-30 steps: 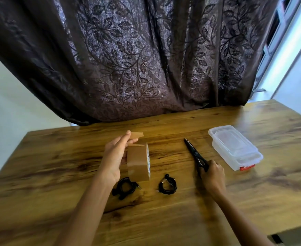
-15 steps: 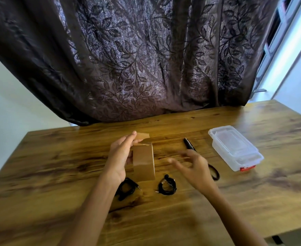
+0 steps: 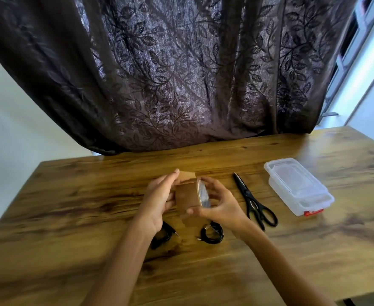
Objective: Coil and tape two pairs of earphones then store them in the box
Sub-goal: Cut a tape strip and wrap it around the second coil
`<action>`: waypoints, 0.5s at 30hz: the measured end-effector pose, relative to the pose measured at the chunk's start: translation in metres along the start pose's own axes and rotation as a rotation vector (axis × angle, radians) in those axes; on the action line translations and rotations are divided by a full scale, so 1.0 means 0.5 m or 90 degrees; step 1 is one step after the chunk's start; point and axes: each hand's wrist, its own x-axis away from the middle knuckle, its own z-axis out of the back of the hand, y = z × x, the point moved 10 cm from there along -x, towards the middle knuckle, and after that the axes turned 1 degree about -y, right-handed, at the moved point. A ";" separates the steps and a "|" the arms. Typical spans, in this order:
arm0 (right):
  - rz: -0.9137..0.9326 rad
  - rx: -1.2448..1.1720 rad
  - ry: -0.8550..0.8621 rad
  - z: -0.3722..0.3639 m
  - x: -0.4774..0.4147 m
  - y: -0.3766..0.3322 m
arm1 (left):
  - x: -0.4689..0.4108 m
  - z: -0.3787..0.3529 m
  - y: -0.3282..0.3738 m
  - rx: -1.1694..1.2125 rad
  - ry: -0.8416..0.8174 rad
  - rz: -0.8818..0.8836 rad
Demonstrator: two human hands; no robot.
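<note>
— Status?
— I see the left hand (image 3: 159,195) and right hand (image 3: 221,206), fingers wrapped round the tape roll (image 3: 187,196) over the desk's (image 3: 93,206) middle, with the earphone coils (image 3: 211,234) just nearer.
— Risk?
— I think the free tape flap (image 3: 187,174) may stick to itself.

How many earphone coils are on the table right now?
2. The left coil lies partly hidden under the left hand; the right coil lies by the right hand, left of the scissors.

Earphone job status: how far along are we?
Done: both earphone sets, left coil and right coil, lie coiled on the table. In hand: left hand and right hand hold the tape roll, its end peeled free. Left: cutting with the scissors, taping, boxing; the box is shut.
</note>
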 end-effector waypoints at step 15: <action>-0.088 0.644 0.176 0.136 -0.091 0.085 | 0.012 0.045 -0.018 -0.010 0.042 0.005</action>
